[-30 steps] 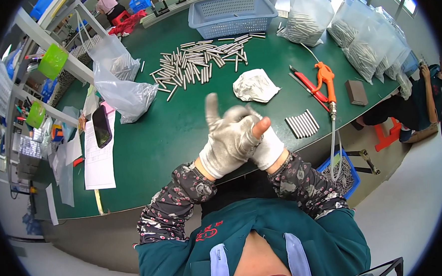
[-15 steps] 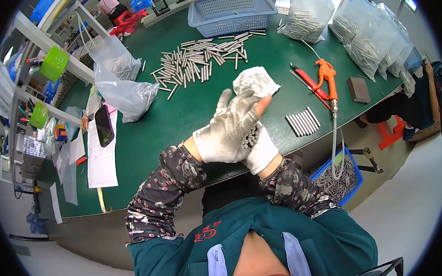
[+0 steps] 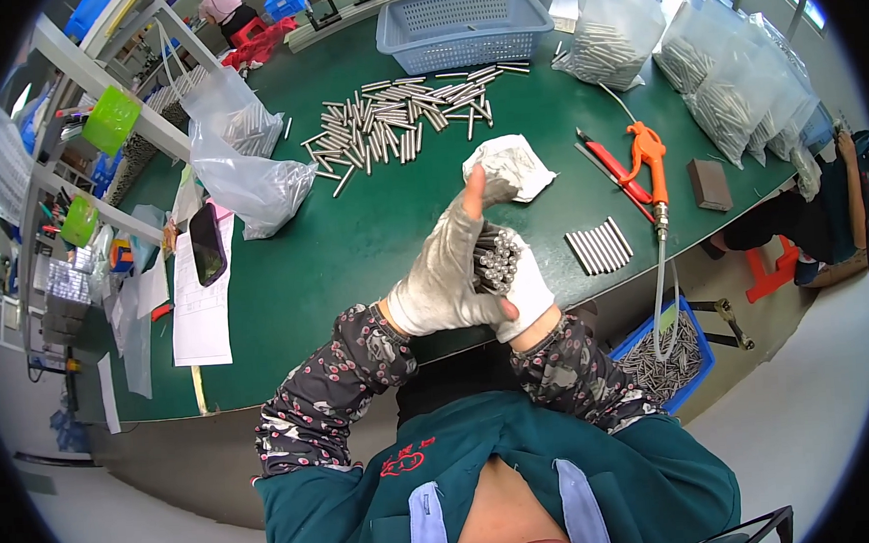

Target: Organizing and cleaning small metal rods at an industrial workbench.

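Note:
A bundle of steel pins (image 3: 496, 260) sits between my two gloved hands, their round ends facing me. My left hand (image 3: 442, 276) curves round its left side, thumb below and a bare fingertip above. My right hand (image 3: 529, 291) cups the bundle from the right; most of its fingers are hidden. Just beyond the hands lies a crumpled white cloth (image 3: 510, 166). To the right, a row of pins (image 3: 599, 247) lies side by side on the green table (image 3: 355, 246). A loose pile of pins (image 3: 387, 122) spreads farther back.
An orange air gun (image 3: 649, 162) with a hose lies beside a red pen-like tool (image 3: 614, 167) and a brown block (image 3: 709, 184). Pin-filled bags (image 3: 607, 41) stand behind, near a blue basket (image 3: 467, 44). Left are a plastic bag (image 3: 258, 187), a phone (image 3: 207, 246) and papers (image 3: 201, 323).
My left hand has opened out from over the pins and turned to wrap round their side, so more of the bundle's ends show. My right hand stays at the bundle.

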`<control>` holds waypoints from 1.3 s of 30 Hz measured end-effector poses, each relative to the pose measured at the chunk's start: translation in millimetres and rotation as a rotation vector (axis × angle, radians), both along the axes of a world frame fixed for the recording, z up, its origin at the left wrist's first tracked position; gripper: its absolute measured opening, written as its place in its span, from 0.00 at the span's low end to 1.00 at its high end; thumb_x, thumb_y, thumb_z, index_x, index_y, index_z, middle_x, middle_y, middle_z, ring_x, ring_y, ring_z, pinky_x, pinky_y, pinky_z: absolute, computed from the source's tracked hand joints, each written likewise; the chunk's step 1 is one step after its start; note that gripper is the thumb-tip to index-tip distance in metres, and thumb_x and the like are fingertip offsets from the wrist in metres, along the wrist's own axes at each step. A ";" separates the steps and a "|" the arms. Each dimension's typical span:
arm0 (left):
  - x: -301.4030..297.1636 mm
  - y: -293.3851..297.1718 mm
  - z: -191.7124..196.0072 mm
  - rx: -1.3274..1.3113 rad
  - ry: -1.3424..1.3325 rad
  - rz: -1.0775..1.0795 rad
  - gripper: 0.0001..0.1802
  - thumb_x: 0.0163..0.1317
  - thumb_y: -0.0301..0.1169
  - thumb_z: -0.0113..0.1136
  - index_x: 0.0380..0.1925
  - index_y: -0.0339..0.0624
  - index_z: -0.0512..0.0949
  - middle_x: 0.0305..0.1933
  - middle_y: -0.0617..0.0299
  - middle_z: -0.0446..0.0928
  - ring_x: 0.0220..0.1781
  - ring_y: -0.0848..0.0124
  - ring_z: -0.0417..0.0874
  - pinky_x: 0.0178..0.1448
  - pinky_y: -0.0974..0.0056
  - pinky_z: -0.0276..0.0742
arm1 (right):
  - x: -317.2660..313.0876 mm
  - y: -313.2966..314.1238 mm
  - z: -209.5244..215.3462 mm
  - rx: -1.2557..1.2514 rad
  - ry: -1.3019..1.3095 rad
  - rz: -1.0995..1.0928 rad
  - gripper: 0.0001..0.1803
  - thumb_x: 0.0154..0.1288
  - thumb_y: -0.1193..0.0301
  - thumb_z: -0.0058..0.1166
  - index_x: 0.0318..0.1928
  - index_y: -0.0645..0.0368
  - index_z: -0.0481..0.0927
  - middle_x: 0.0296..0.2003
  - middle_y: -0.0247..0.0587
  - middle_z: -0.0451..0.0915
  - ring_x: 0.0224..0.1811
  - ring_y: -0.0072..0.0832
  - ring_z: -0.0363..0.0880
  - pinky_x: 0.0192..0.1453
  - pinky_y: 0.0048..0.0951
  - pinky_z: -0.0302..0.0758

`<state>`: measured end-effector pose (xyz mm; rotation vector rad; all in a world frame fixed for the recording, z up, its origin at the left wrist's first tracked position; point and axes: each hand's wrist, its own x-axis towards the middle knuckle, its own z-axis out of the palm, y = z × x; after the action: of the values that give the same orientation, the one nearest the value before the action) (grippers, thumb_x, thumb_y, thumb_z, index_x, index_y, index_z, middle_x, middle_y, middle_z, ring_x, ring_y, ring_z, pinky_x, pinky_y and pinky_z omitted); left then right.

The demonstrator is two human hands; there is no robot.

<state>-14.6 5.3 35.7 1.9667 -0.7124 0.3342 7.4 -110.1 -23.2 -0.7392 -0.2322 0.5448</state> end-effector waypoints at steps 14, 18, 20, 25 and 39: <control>-13.3 19.6 -10.5 0.365 -0.097 0.129 0.58 0.33 0.62 0.70 0.63 0.50 0.56 0.67 0.44 0.55 0.72 0.43 0.44 0.71 0.43 0.28 | -4.9 1.9 13.0 0.212 0.612 0.167 0.12 0.69 0.63 0.38 0.41 0.52 0.74 0.35 0.33 0.77 0.38 0.26 0.76 0.45 0.27 0.75; -10.2 20.3 -14.2 0.258 -0.138 0.053 0.54 0.39 0.64 0.65 0.63 0.48 0.57 0.64 0.49 0.62 0.71 0.46 0.50 0.71 0.43 0.32 | -11.8 -2.2 1.0 0.028 0.063 0.130 0.15 0.71 0.63 0.33 0.49 0.53 0.72 0.42 0.36 0.76 0.44 0.27 0.75 0.51 0.28 0.73; -10.2 19.2 -16.0 0.232 -0.145 0.056 0.53 0.40 0.65 0.64 0.61 0.46 0.58 0.61 0.49 0.64 0.70 0.48 0.54 0.71 0.42 0.36 | -6.7 0.2 -5.8 0.205 0.212 0.223 0.16 0.71 0.63 0.32 0.50 0.54 0.71 0.43 0.36 0.76 0.46 0.27 0.75 0.52 0.29 0.73; -16.0 15.3 -23.5 0.065 -0.167 0.129 0.45 0.42 0.61 0.65 0.55 0.44 0.65 0.53 0.53 0.71 0.63 0.53 0.66 0.70 0.43 0.45 | -9.9 -3.5 13.8 0.386 0.595 0.333 0.16 0.71 0.64 0.31 0.47 0.56 0.72 0.41 0.39 0.78 0.41 0.33 0.78 0.49 0.33 0.76; -11.6 21.1 -18.8 0.155 -0.160 0.164 0.34 0.47 0.53 0.65 0.48 0.44 0.68 0.45 0.57 0.75 0.57 0.57 0.72 0.68 0.44 0.53 | -8.1 8.6 -23.0 -0.213 -0.151 0.100 0.11 0.61 0.79 0.44 0.45 0.60 0.71 0.39 0.36 0.77 0.41 0.24 0.77 0.44 0.25 0.75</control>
<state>-26.3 26.4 16.9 2.1688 -0.6973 0.5555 -0.7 -101.4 -46.2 -0.9808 -0.3564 0.6149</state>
